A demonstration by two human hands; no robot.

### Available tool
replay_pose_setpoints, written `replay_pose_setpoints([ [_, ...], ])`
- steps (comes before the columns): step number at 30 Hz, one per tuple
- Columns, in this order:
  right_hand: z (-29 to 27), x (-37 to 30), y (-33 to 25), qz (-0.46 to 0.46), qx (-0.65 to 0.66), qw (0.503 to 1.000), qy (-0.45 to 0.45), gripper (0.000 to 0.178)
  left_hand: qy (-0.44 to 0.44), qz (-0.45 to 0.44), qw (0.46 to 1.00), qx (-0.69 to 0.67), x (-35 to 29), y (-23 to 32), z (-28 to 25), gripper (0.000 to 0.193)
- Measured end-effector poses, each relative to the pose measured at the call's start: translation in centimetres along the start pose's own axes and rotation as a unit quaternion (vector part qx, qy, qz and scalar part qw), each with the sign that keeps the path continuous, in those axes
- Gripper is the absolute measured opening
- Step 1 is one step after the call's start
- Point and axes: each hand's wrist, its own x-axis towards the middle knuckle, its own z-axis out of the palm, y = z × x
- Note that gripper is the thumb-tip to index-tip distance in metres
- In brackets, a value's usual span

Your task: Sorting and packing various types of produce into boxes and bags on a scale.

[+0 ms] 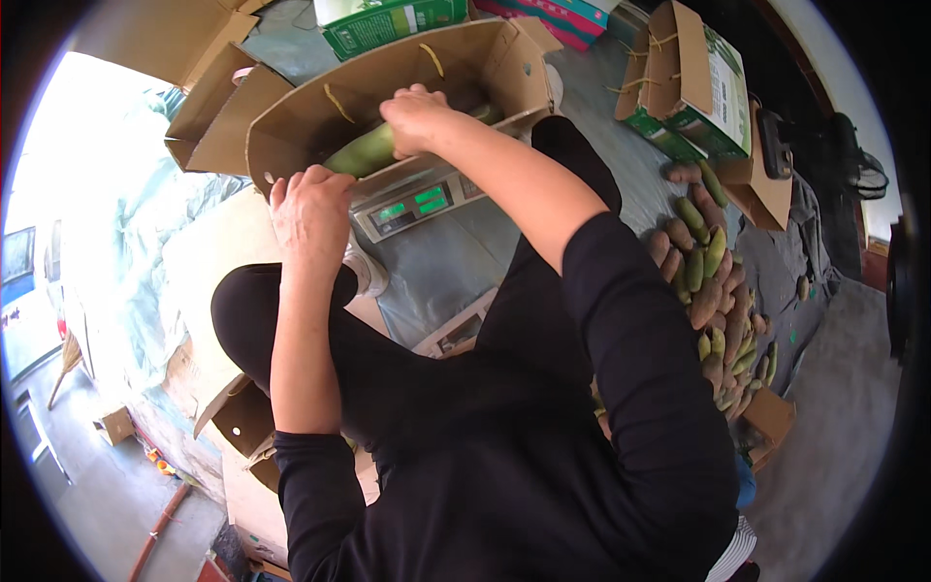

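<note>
We see our right hand (415, 118) wrapped around a long green fruit (361, 152) just inside the open cardboard box (291, 126), which sits on a digital scale (412, 204). Our left hand (310, 209) grips the box's near wall, and a heap of green and brown fruit (713, 291) lies well right of the box.

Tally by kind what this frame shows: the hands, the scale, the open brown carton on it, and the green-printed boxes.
Hands: 2, the left hand on the brown carton's edge and the right hand on a green fruit inside it
Scale: 1
Open brown carton on the scale: 1
Green-printed boxes: 2, one behind the carton, one at right
Total: 6
</note>
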Motion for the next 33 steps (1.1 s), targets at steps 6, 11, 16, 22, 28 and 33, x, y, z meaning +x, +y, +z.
replay_pose_setpoints([
  [6,-1.6,-2.6,1.8,-0.058,0.105,0.988,0.095,0.058,-0.030,-0.013,0.999,0.010,0.0,-0.1,-0.1,0.021],
  [11,-7.0,-12.4,9.3,-0.099,0.301,0.902,0.292,0.033,-0.014,-0.015,0.999,0.037,-0.3,-0.2,-0.4,0.029],
  [16,-1.7,-23.6,20.1,0.152,0.374,0.851,0.336,0.026,-0.018,-0.016,0.999,0.036,-0.2,0.1,-0.6,0.029],
  [22,16.4,-38.0,28.0,0.359,0.303,0.846,0.250,0.024,-0.010,-0.037,0.998,0.050,0.0,-0.3,-0.5,0.030],
  [28,31.7,-49.7,22.5,0.457,0.236,0.857,0.041,0.016,-0.025,-0.002,1.000,-0.006,0.6,-1.1,0.9,0.030],
  [33,31.0,-50.3,15.0,0.539,0.341,0.762,-0.114,0.033,-0.025,-0.003,1.000,-0.003,0.2,-2.2,0.2,0.029],
])
